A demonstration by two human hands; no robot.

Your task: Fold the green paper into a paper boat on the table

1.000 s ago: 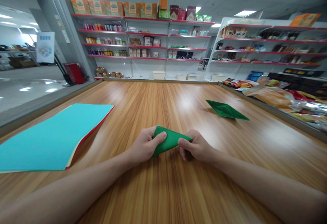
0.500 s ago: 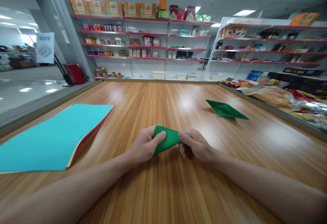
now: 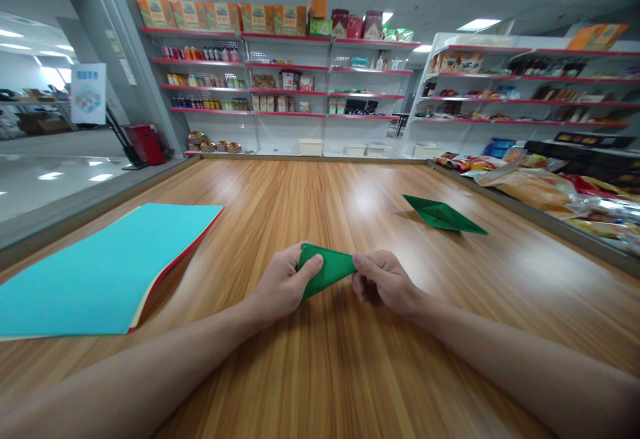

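Note:
A folded green paper piece [image 3: 331, 269] is held just above the wooden table [image 3: 320, 212] between both hands. My left hand [image 3: 283, 287] pinches its left end, thumb on top. My right hand [image 3: 385, 282] pinches its right end with curled fingers. A finished green paper boat [image 3: 443, 216] lies further away on the right side of the table, apart from both hands.
A stack of coloured paper sheets with a cyan one on top [image 3: 100, 269] lies at the left. Snack bags [image 3: 540, 189] are piled along the right edge. Shop shelves with goods [image 3: 285, 85] stand beyond the table's far end.
The visible stretch of green paper between the hands has become shorter, and my right hand has shifted slightly up along it. The arms have barely moved.

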